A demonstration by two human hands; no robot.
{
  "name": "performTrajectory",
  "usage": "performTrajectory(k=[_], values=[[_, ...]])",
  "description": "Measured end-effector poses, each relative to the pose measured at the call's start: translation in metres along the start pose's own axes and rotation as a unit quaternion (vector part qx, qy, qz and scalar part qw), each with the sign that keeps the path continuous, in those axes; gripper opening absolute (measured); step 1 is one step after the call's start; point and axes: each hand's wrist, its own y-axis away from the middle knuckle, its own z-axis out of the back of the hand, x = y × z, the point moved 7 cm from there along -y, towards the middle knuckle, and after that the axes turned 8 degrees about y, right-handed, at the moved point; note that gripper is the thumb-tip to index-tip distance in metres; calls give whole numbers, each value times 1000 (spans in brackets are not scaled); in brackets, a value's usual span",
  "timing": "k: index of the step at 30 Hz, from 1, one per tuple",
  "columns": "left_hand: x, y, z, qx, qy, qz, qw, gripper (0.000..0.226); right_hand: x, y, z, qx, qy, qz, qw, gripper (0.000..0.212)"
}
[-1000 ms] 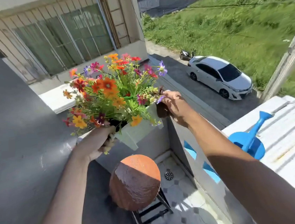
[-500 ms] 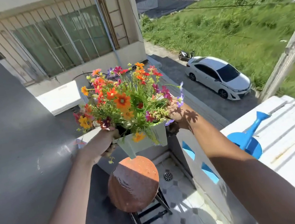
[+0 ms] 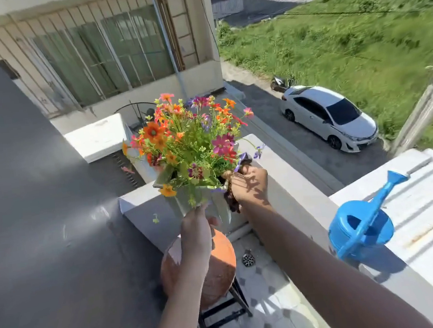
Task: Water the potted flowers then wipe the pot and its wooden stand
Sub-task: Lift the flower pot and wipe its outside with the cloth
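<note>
A pale pot (image 3: 219,208) full of orange, red and purple flowers (image 3: 188,140) hangs in the air just above the round wooden stand (image 3: 221,265). My left hand (image 3: 196,233) grips the pot's near lower side. My right hand (image 3: 250,184) holds a dark cloth (image 3: 232,202) against the pot's right side, with flower shadows across it. The stand's brown top looks wet and is partly hidden by my left arm. A blue watering can (image 3: 360,228) stands on the white ledge at the right.
A grey wall (image 3: 26,212) closes the left side. A white parapet (image 3: 287,182) runs behind the pot. The stand's black legs (image 3: 224,314) rest on a tiled floor with a drain (image 3: 248,259). A street and white car lie far below.
The pot has come down and to the right, and now hangs over the stand. My left hand shifted from the pot's left side to its near side; my right hand kept the cloth on it.
</note>
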Motion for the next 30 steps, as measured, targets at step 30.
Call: performTrajectory(k=[30], values=[[-33,-1,20,67,164,63,982,31,36,41,-23,56,151,302,940,20]])
